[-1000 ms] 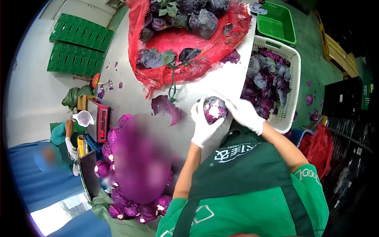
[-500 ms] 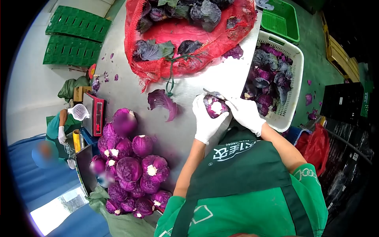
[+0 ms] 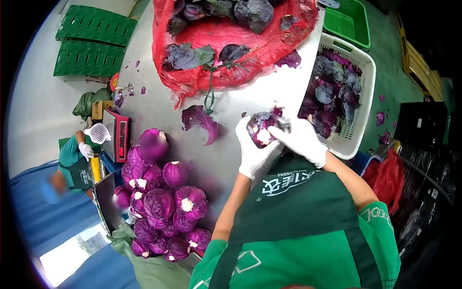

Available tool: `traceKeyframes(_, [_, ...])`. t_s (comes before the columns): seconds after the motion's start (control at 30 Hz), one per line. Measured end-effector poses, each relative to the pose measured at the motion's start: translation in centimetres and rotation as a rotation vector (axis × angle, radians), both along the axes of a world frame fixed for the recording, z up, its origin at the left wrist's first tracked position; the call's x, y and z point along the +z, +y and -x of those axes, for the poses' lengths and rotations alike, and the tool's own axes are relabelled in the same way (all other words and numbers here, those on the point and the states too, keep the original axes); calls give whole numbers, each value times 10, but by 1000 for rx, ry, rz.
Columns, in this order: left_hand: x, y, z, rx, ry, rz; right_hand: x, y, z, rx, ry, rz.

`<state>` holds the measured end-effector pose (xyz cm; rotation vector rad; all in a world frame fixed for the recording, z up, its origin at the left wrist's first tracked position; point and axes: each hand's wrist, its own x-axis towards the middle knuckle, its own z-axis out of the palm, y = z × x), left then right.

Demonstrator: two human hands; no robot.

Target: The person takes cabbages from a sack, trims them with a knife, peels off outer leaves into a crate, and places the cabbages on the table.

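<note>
My gloved left hand is wrapped round a red cabbage from its left and lower side. The cabbage's pale cut stem end faces me, and dark outer leaves still cover its far side. My gloved right hand is against the cabbage's right side, its fingers closed on a knife whose blade is smeared by motion and partly hidden. A bit of purple leaf shows at the cabbage's upper right. To the left, a loose purple leaf lies on the metal table.
Trimmed red cabbages are heaped at the left. A red mesh bag with dark-leaved cabbages lies at the far end. Right of the table stands a white crate of leaves, beside a green crate. A co-worker is near a red scale.
My right hand and the knife have shifted across the cabbage's right side, with the blade now blurred. The cabbage has turned slightly in my left hand. The co-worker's arm has moved.
</note>
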<state>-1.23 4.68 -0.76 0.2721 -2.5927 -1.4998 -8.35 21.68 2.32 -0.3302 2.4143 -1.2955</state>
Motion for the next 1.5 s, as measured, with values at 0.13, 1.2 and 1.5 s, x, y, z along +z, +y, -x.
traceKeyframes(0.13, [-13,-13,2,-36,2,26,-19,-9,-10,-38,181,45])
traceKeyframes(1.2, [-2,9,45,-46,66,62,2,30,35,117,166,-114])
traceKeyframes(1.5, [2,12,39,-72,41,134,-32,24,33,173,565,-273])
